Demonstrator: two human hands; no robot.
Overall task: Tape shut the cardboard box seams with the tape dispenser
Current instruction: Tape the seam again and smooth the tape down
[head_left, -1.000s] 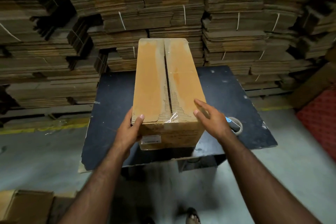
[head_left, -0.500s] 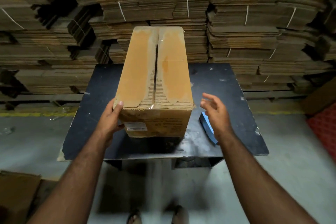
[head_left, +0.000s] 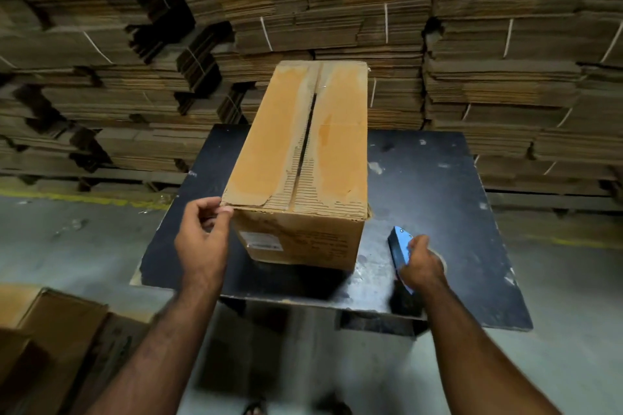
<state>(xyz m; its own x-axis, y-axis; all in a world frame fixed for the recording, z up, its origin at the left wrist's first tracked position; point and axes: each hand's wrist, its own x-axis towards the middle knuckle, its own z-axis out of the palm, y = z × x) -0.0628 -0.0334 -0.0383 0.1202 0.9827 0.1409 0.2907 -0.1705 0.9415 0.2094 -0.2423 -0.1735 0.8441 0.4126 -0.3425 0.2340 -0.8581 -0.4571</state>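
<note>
A long cardboard box [head_left: 279, 152] lies lengthwise on the black table [head_left: 438, 185], with its top flaps closed. A dark open gap [head_left: 308, 131] runs along the centre seam, bordered by torn strips of old tape marks. My left hand [head_left: 202, 242] pinches the box's near left top corner with curled fingers. To the right of the box, my right hand [head_left: 421, 263] grips the blue tape dispenser [head_left: 397, 246], which rests low on the table near its front edge. The hand hides the dispenser's roll.
Tall strapped stacks of flattened cardboard [head_left: 337, 10] fill the whole background behind the table. Brown cartons [head_left: 57, 340] stand on the grey floor at the lower left. A yellow line [head_left: 67, 197] marks the floor on the left.
My right hand has dropped from beside the box onto the blue tape dispenser and closed on it. My left hand has stayed at the box's near left corner.
</note>
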